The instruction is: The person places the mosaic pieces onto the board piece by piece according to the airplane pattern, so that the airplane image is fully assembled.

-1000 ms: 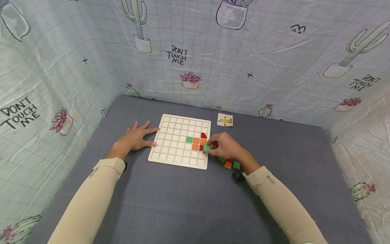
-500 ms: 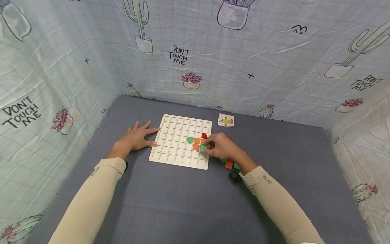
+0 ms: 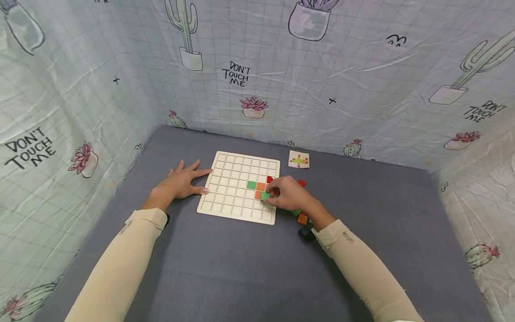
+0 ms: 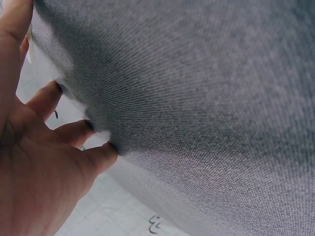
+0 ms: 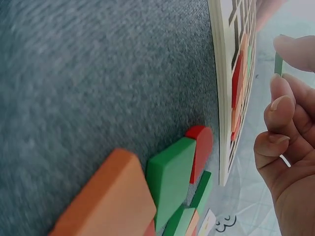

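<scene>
My right hand pinches a green square tile between thumb and fingertips, over the right part of a pale wooden grid board. The right wrist view shows this tile edge-on and raised off the board. On the board lie a green square tile, orange square tiles and a red rounded tile. My fingers partly hide that group. My left hand is spread on the table at the board's left edge, with thumb and index finger touching the edge.
Loose green, orange and red tiles lie right of the board, partly under my right forearm. A small pattern card lies behind them. Printed cloth walls in the grey table.
My right hand has moved slightly left over the board with the green tile still pinched. It now covers more of the placed tiles. The left hand stays in place.
</scene>
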Motion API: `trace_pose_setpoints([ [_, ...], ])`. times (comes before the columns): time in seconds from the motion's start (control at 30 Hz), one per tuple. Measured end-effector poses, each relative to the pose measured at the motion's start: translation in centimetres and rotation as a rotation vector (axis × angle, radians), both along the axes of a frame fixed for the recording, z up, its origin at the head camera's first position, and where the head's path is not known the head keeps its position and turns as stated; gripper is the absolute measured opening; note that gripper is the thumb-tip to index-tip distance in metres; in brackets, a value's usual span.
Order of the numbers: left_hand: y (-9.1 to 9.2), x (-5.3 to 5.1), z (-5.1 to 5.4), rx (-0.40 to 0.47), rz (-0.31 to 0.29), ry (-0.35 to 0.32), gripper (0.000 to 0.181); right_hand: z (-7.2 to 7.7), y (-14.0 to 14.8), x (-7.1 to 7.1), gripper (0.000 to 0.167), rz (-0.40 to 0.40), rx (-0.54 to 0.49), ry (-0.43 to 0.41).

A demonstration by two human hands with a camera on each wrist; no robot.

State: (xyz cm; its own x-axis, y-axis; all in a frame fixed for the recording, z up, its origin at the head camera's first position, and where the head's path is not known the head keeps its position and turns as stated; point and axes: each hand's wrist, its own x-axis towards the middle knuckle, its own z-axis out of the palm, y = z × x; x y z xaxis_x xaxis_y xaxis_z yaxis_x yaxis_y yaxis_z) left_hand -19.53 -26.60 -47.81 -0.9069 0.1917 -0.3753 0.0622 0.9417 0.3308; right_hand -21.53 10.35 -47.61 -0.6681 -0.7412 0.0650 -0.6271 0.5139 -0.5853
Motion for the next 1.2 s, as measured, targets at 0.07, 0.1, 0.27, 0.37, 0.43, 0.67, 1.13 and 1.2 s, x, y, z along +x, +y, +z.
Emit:
trace_pose_setpoints([
  [0.07, 0.0, 0.1, 0.0, 0.002, 0.002, 0.000, 0.081, -0.1, -0.1, 0.0, 0.009, -0.001, -0.005, 0.001],
  [0.1, 0.0, 0.1, 0.0, 0.003, 0.002, 0.000, 0.080, -0.2, -0.2, 0.0, 0.008, -0.001, -0.006, -0.001],
  [0.27, -0.1, 0.0, 0.0, 0.008, 0.001, -0.001, 0.081, -0.4, -0.5, -0.1, 0.009, -0.002, 0.001, -0.003],
  [0.37, -0.1, 0.0, -0.1, 0.009, 0.001, -0.005, 0.081, -0.4, -0.6, -0.1, 0.009, -0.008, 0.012, -0.008],
  [0.43, -0.1, 0.0, -0.1, 0.008, 0.000, -0.006, 0.081, -0.4, -0.6, 0.0, 0.009, -0.007, 0.014, -0.011],
  [0.67, -0.1, 0.2, 0.1, 0.004, 0.003, -0.006, 0.081, -0.6, -1.0, -0.1, 0.010, -0.006, 0.012, -0.007],
  [1.13, -0.1, 0.2, 0.1, 0.006, 0.009, 0.000, 0.082, -0.4, -2.1, 0.0, 0.012, -0.017, 0.056, -0.019],
  [1.2, -0.1, 0.2, 0.2, 0.004, 0.006, 0.000, 0.082, -0.4, -2.3, 0.0, 0.012, -0.013, 0.054, -0.017],
])
